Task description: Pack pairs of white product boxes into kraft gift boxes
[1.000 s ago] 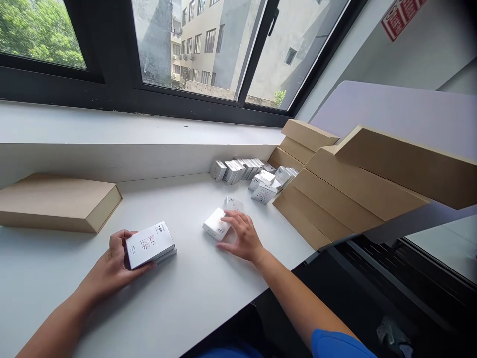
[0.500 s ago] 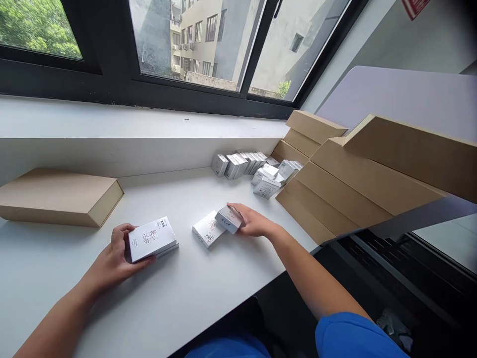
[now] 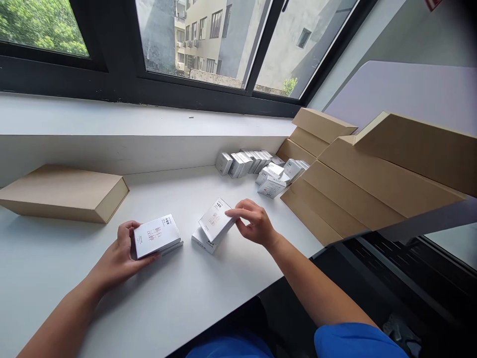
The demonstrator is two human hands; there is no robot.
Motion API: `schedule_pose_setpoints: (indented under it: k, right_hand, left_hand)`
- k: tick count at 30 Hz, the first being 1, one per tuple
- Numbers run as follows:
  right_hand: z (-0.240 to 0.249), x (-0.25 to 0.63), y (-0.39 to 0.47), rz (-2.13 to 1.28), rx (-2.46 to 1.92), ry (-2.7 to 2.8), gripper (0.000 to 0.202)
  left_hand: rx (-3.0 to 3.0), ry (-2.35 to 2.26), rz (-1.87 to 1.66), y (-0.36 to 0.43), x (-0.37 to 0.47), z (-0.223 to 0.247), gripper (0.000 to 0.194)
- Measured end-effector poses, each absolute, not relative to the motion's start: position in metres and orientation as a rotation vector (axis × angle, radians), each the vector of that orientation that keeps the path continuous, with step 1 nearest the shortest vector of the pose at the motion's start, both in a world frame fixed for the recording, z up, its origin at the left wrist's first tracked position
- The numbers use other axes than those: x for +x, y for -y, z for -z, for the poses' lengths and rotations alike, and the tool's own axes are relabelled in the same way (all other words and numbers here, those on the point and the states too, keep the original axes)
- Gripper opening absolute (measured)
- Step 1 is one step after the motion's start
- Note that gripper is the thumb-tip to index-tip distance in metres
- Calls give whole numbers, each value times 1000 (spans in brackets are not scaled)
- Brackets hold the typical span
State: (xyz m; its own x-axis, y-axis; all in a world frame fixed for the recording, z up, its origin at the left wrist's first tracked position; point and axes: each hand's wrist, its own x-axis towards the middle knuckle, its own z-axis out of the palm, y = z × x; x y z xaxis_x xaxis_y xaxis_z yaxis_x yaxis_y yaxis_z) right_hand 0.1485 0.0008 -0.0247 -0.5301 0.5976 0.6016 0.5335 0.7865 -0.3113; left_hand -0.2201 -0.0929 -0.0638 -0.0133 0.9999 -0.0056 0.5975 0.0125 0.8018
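My left hand (image 3: 124, 253) is closed around a small stack of flat white boxes with printed lettering; the top white box (image 3: 156, 235) faces up, and the edge of another shows beneath it. To the right, my right hand (image 3: 255, 220) pinches the right edge of a second white box (image 3: 216, 219) between thumb and fingers. That box is tilted, its printed face toward me, over a lower white box (image 3: 203, 241) lying on the white table (image 3: 156, 303). The upper box covers most of the lower one.
Several small white boxes (image 3: 244, 164) stand in a row by the back wall, with more piled loosely (image 3: 274, 184) beside them. Brown folded cardboard (image 3: 346, 184) leans at the right. A closed brown box (image 3: 63, 191) lies at the left, below the window ledge.
My right hand has turned the box it holds so the printed face shows, lowering it onto the box beneath. My left hand keeps its hold on the stack.
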Motion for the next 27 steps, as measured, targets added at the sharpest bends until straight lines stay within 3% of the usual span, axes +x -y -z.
schedule_pose_setpoints:
  k: [4, 8, 11, 16, 18, 22, 27]
  right_hand:
    - [13, 158, -11, -662, -837, 2290, 30]
    - [7, 167, -27, -1091, -1391, 2188, 40]
    - [3, 155, -22, -976, -1851, 1988, 62]
    - [-6, 104, 9, -702, -2239, 2121, 132]
    - [-11, 89, 12, -687, -2277, 2181, 137]
    - [-14, 72, 3, -755, -2144, 2344, 127]
    - [0, 50, 0, -530, -1954, 2402, 132]
  left_hand:
    - [1646, -1683, -823, 93, -220, 62, 75]
    - [1658, -1689, -784, 92, -221, 61, 74]
    - [1689, -1661, -769, 91, -225, 63, 75]
    - [1763, -1647, -716, 87, -232, 69, 76]
    - [1806, -1660, -702, 87, -233, 68, 74]
    - [1865, -1688, -663, 86, -232, 64, 72]
    - [1827, -1703, -640, 89, -231, 59, 74]
